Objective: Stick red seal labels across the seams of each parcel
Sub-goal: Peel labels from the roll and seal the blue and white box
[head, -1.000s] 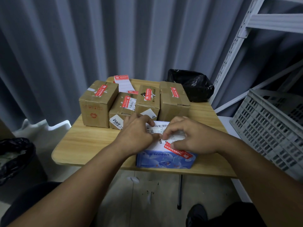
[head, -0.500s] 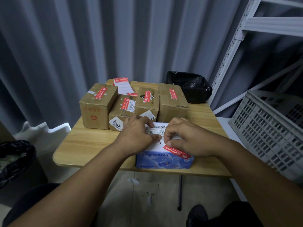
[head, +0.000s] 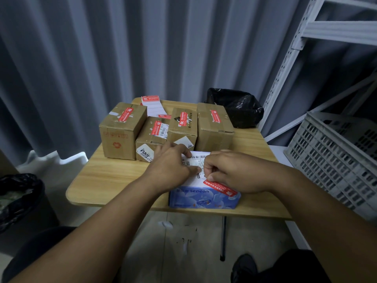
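Observation:
A blue-and-white parcel [head: 191,198] lies at the table's near edge with a white shipping label on top. A red seal label [head: 221,187] runs across its front top edge. My left hand [head: 171,165] rests flat on the parcel's top left. My right hand [head: 232,172] lies on the top right, fingers curled, thumb and forefinger pressing at the red label's upper end. Behind stand several brown cardboard parcels [head: 122,129], each with a red label on top. A stack of red seal labels [head: 151,100] lies at the back.
The small wooden table [head: 106,180] has a black bag [head: 234,107] at its back right corner. A grey plastic crate [head: 336,158] and a metal shelf frame [head: 289,64] stand to the right. A black-lined bin [head: 18,197] is at the left. Curtain behind.
My right hand's fingers have curled in tighter and shifted slightly left over the red label. The left hand has stayed on the parcel. The view has tilted a little.

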Demonstrator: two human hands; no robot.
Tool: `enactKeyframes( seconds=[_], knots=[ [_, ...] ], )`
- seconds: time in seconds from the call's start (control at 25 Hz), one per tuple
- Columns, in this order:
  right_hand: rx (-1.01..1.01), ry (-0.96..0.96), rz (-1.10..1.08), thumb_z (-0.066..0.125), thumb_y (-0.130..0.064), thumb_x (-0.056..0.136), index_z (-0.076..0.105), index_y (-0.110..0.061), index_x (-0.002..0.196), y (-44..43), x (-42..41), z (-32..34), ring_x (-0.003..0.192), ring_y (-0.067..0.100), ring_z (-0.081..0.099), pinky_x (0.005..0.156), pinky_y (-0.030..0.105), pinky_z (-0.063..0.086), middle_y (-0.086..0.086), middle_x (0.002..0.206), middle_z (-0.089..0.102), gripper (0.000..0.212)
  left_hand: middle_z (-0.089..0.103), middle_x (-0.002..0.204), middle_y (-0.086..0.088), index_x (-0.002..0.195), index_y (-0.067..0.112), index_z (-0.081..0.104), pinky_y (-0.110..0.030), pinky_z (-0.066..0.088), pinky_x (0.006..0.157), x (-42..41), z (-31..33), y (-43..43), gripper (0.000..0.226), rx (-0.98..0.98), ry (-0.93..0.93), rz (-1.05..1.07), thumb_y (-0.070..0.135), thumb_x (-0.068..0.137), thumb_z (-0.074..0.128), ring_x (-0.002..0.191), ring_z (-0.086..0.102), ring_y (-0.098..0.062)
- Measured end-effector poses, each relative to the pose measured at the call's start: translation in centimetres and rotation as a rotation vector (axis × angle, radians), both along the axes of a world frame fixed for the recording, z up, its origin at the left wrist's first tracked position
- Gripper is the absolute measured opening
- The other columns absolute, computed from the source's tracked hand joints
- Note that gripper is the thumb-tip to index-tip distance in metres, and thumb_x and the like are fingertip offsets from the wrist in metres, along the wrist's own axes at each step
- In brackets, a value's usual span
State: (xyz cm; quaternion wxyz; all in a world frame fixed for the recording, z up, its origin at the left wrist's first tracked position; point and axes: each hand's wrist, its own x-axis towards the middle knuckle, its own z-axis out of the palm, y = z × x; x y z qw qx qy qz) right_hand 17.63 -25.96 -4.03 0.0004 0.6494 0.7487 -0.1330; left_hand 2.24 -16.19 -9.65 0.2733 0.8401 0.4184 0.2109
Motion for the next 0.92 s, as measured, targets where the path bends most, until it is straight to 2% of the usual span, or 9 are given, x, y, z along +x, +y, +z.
enactKeyframes(
  seconds=[0.24, 0.44, 0.56, 0.92],
  knots=[
    [-0.070, 0.022, -0.043, 0.055, -0.028, 0.098, 0.053, -0.030, 0.086, 0.2, -0.3, 0.7, 0.090, 0.010, 0.055, 0.084, 0.039, 0.049, -0.011, 0.090, 0.058, 0.012, 0.047, 0.132, -0.005, 0.120, 0.028, 0.063, -0.026, 0.025, 0.093, 0.0, -0.2, 0.1, 0.042, 0.013, 0.004, -0.005, 0.044, 0.083, 0.074, 0.131, 0.034, -0.027],
    [-0.096, 0.053, -0.064, 0.057, -0.028, 0.098, 0.053, -0.031, 0.085, 0.1, -0.3, 1.1, 0.081, 0.005, 0.054, 0.078, 0.037, 0.051, -0.011, 0.088, 0.058, 0.014, 0.046, 0.134, -0.005, 0.121, 0.028, 0.062, -0.030, 0.030, 0.099, -0.1, 0.0, 0.1, 0.042, 0.018, 0.022, -0.012, 0.044, 0.084, 0.074, 0.131, 0.033, -0.026],
    [-0.098, 0.093, -0.082, 0.057, -0.027, 0.098, 0.055, -0.031, 0.086, 0.0, -0.4, 1.1, 0.081, 0.005, 0.056, 0.077, 0.036, 0.052, -0.011, 0.088, 0.059, 0.012, 0.046, 0.134, -0.004, 0.121, 0.028, 0.061, -0.030, 0.030, 0.097, 0.0, 0.1, 0.0, 0.042, 0.016, 0.024, -0.011, 0.044, 0.084, 0.073, 0.131, 0.033, -0.026],
    [-0.023, 0.164, -0.078, 0.066, -0.016, 0.091, 0.067, -0.021, 0.087, -0.1, -0.6, 1.3, 0.076, 0.009, 0.064, 0.073, 0.034, 0.054, -0.004, 0.083, 0.070, 0.006, 0.046, 0.136, -0.005, 0.122, 0.028, 0.061, -0.033, 0.031, 0.100, 0.1, 0.1, 0.0, 0.043, 0.019, 0.050, -0.013, 0.044, 0.084, 0.073, 0.131, 0.033, -0.027]
  ],
)
